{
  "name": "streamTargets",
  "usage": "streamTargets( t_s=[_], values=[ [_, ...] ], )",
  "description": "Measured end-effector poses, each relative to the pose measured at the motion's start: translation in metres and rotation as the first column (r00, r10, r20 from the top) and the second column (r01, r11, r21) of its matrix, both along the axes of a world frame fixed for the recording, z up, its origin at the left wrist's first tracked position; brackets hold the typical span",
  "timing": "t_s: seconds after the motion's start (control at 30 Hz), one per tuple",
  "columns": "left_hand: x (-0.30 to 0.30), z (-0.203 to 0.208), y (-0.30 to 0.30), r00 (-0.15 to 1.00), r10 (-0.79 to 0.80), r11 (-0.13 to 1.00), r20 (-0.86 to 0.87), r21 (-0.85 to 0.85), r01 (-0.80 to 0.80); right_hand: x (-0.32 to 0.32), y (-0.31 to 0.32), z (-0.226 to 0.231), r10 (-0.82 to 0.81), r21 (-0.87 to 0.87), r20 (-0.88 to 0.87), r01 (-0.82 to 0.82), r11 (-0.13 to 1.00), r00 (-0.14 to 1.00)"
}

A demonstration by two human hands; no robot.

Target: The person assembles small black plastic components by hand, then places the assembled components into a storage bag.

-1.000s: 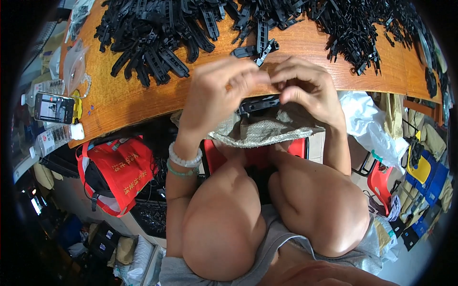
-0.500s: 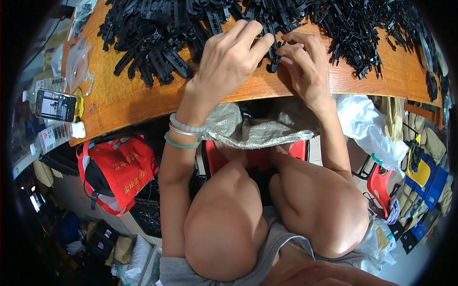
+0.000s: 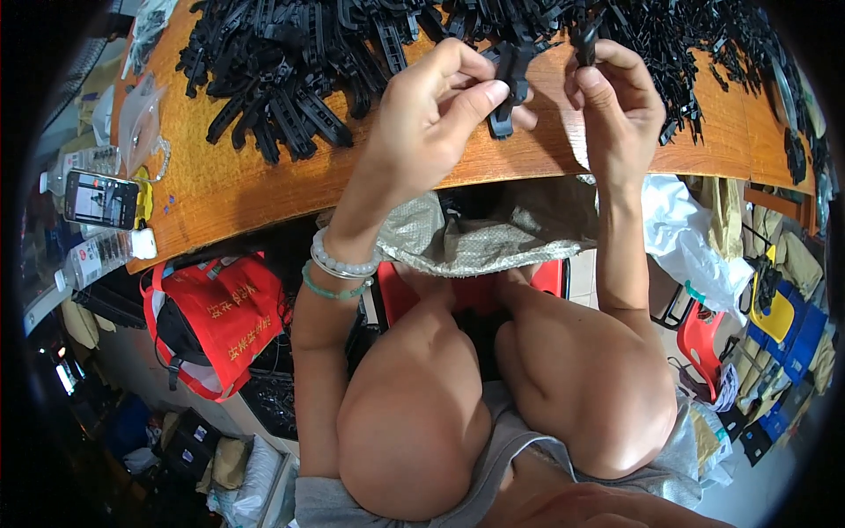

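My left hand (image 3: 431,114) pinches an elongated black plastic part (image 3: 508,97) between thumb and fingers, held upright above the table's near edge. To its right, my right hand (image 3: 620,110) grips a smaller dark plastic piece (image 3: 584,42) between thumb and forefinger; its exact shape is hard to make out. The two pieces are apart. Beyond my left hand lies a heap of long, slotted black plastic parts (image 3: 290,88). A pile of smaller, thinner black pieces (image 3: 660,79) spreads behind and right of my right hand.
The wooden table (image 3: 229,189) curves across in front of me. A phone (image 3: 101,198) and plastic bottles (image 3: 99,255) stand at its left end. A woven sack (image 3: 493,242) hangs below the edge over my legs. A red bag (image 3: 220,317) sits lower left, white plastic (image 3: 691,233) at right.
My hands have moved apart from close together at the table's edge. The left has turned, showing the black part upright; the right has risen to the right with a small black piece.
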State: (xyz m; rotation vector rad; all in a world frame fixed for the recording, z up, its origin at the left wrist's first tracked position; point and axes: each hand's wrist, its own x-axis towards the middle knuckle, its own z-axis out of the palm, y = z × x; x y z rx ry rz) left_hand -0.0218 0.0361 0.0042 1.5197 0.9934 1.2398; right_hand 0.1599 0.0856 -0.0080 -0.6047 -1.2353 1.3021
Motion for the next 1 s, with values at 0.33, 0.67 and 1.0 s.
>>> streamTargets(
  t_s=[0.33,0.67,1.0],
  values=[
    [-0.012,0.012,-0.01,0.998,0.029,0.91,0.049,-0.414,-0.006,0.002,-0.021,0.025,-0.138,0.438,0.653,-0.223,0.871,0.745],
    [0.002,0.007,-0.03,0.949,0.131,0.989,-0.287,-0.027,-0.145,0.003,-0.028,0.021,-0.13,0.391,0.609,-0.153,0.908,0.783],
    [0.009,0.007,-0.031,0.918,0.219,0.954,-0.33,0.272,-0.13,0.005,-0.029,0.018,-0.148,0.397,0.65,-0.167,0.902,0.746]
  ],
)
